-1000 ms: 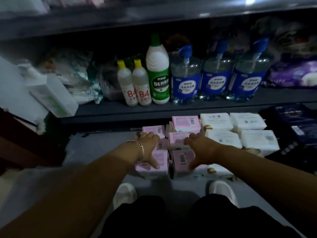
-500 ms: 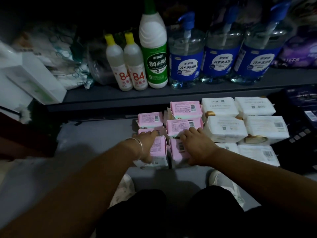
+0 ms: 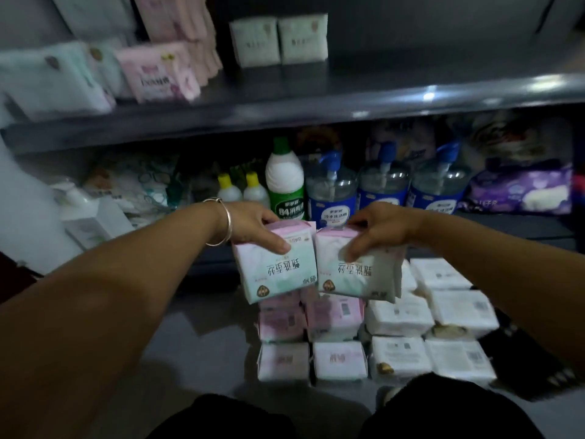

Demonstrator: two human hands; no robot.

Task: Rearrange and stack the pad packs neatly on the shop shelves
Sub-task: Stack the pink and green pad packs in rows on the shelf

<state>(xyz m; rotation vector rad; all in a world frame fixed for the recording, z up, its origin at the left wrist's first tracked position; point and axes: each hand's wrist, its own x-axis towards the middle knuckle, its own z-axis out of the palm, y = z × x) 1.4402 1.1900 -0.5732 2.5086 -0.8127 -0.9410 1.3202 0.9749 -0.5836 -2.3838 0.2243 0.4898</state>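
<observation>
Left hand grips a pink-and-mint pad pack by its top edge, thumb across the front face; a silver bangle sits on that wrist. Right hand grips a second pack of the same print, fingers curled over its top, with further packs apparently held behind it. Both packs are lifted in the air, side by side and nearly touching, printed faces toward the camera, text upside down. Below them on the low grey surface lie pink packs in rows, with white packs just beside them to the right. Middle shelf behind carries a green-labelled bottle and blue-labelled pump bottles. Upper shelf holds standing packs, blurred.
</observation>
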